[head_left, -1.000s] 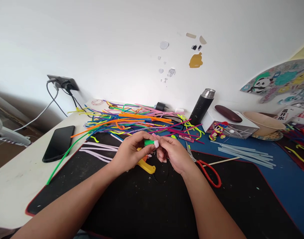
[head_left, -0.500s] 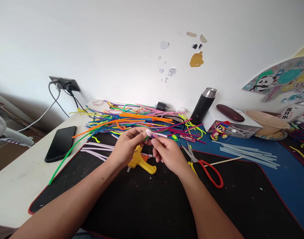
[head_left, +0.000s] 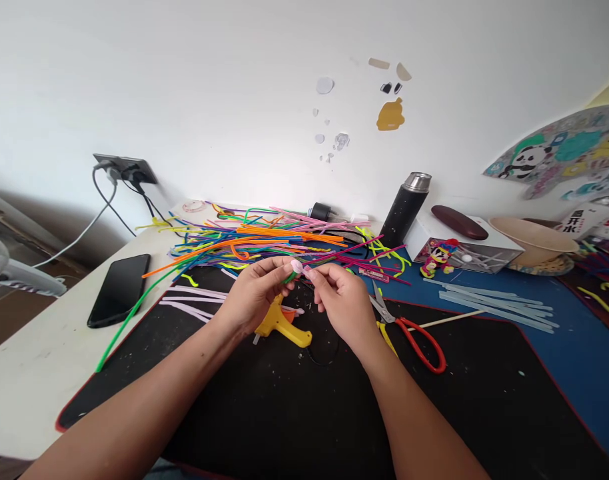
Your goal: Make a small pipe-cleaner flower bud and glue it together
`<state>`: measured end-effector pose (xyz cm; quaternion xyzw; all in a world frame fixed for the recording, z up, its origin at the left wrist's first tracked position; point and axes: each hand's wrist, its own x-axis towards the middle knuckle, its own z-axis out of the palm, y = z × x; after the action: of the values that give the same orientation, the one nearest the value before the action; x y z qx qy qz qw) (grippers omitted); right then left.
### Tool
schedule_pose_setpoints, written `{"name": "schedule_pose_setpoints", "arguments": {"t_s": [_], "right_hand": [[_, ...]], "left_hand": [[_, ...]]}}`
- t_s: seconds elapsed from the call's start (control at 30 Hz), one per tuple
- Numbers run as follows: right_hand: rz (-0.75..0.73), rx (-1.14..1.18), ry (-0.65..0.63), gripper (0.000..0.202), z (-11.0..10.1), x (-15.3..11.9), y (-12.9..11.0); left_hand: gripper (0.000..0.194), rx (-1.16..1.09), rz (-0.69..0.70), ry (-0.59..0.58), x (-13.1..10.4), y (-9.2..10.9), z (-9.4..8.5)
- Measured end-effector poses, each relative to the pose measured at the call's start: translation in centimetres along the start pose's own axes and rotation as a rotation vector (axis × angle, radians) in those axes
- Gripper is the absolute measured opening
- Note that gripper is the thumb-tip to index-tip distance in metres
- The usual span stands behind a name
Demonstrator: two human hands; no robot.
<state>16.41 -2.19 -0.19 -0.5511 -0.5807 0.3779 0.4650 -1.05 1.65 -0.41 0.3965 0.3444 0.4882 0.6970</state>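
Observation:
Between finger and thumb my left hand [head_left: 254,290] pinches a small pale pink fuzzy piece [head_left: 297,266] with a bit of green at its underside. My right hand [head_left: 342,293] is closed at the piece's right side, its fingertips pinching a thin pale pink end. Both hands are raised above the black mat [head_left: 284,400]. Below and partly behind my left hand lies a yellow glue gun [head_left: 289,330]. Red-handled scissors [head_left: 422,343] rest to the right of my right hand, blades partly open.
Many coloured pipe cleaners [head_left: 264,233] lie along the wall. A black phone [head_left: 119,290] is at the left. Glue sticks [head_left: 499,307], a thermos [head_left: 407,210], a white box [head_left: 489,247], a small colourful figure [head_left: 438,258] and a bowl [head_left: 532,240] stand or lie at the right.
My right hand's fingertips have moved slightly up and left, closer to the pink piece. The white strip seen beside them before no longer shows. The camera view has shifted slightly.

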Motion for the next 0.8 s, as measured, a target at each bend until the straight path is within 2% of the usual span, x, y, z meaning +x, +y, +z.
{"name": "schedule_pose_setpoints", "arguments": {"t_s": [0.23, 0.47, 0.6, 0.8], "right_hand": [[0.002, -0.070, -0.045, 0.026, 0.21, -0.20, 0.10], [-0.005, -0.076, -0.086, 0.021, 0.57, -0.27, 0.03], [-0.005, -0.051, -0.079, 0.019, 0.63, -0.35, -0.01], [0.039, 0.034, -0.106, 0.020, 0.74, -0.24, 0.22]], "left_hand": [[0.031, -0.006, 0.009, 0.018, 0.22, -0.48, -0.29], [0.038, 0.274, 0.167, 0.029, 0.00, -0.50, -0.46], [0.043, 0.360, 0.244, 0.033, -0.17, -0.69, -0.38], [0.033, 0.475, 0.352, 0.031, -0.45, -1.07, -0.50]]}}
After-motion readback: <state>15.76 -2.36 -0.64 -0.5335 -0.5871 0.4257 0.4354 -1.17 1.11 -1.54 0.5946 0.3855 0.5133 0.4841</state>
